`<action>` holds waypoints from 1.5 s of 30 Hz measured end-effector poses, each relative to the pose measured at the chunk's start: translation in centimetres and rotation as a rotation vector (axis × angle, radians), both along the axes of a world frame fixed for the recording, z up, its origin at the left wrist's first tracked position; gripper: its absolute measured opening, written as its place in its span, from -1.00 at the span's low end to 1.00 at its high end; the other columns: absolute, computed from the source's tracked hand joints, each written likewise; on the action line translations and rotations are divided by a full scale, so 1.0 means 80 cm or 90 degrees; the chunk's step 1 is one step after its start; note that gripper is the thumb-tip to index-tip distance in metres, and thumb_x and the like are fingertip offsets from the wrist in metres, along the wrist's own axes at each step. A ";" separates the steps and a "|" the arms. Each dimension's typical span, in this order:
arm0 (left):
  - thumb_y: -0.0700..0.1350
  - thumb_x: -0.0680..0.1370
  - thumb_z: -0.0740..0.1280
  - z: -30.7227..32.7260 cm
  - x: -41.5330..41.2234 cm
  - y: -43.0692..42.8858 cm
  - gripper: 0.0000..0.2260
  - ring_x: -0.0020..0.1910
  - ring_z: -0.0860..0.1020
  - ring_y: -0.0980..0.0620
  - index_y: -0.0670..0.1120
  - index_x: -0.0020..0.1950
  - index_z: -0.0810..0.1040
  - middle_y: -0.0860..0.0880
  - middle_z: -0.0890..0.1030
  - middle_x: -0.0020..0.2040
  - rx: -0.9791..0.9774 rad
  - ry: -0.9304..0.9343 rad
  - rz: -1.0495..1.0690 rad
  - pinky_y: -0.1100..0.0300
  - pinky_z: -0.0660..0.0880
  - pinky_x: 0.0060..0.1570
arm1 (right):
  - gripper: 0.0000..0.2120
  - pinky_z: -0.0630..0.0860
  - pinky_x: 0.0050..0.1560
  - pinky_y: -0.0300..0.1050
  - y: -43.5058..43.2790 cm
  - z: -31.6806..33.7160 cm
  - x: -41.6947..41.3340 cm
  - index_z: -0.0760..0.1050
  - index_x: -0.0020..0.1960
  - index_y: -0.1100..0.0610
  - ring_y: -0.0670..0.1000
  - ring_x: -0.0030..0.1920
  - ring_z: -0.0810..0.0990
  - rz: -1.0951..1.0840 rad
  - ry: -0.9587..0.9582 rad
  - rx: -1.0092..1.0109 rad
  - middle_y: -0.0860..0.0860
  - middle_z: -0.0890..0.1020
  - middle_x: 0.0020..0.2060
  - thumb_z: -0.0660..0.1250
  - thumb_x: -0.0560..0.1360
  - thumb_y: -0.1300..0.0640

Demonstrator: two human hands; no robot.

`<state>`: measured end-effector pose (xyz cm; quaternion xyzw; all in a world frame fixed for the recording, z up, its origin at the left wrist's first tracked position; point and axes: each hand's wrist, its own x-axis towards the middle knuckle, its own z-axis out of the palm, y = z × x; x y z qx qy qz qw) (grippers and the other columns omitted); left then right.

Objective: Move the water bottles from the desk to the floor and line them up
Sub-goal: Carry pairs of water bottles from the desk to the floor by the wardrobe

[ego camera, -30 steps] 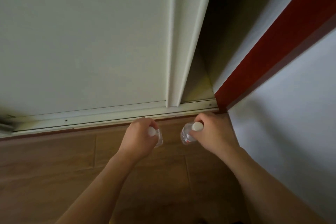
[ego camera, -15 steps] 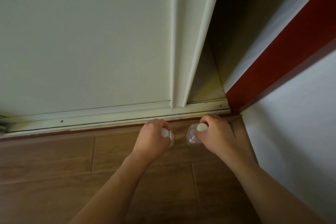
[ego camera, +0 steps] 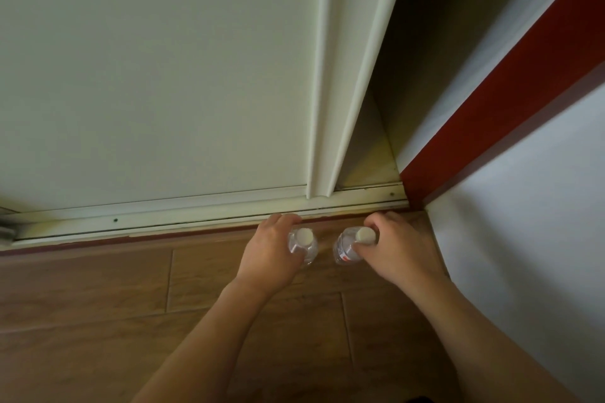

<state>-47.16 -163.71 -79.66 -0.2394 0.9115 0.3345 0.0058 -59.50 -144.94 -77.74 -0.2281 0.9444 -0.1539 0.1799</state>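
Placing step: left hand (ego camera: 268,255) grasps left bottle (ego camera: 302,244), right hand (ego camera: 393,249) grasps right bottle (ego camera: 348,247) on floor (ego camera: 98,288). Next: release, bottles level.

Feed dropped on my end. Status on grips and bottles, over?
Left grip holds left bottle, right grip holds right bottle. Both upright, apart, low by door track; floor contact hidden. Nothing in the way on wood floor.

The left hand (ego camera: 268,260) hides part of the left bottle (ego camera: 309,247). The right hand (ego camera: 397,257) hides part of the right bottle (ego camera: 343,249).
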 end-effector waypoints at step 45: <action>0.23 0.58 0.08 0.935 0.202 0.098 -0.53 0.35 0.40 0.03 0.05 0.40 0.40 0.04 0.44 0.40 -0.120 0.034 -0.414 0.14 0.14 0.38 | -0.51 0.25 0.37 -0.03 0.119 0.915 0.372 0.35 0.42 0.00 0.04 0.38 0.38 -0.276 0.114 0.081 -0.03 0.42 0.40 0.06 0.59 -0.21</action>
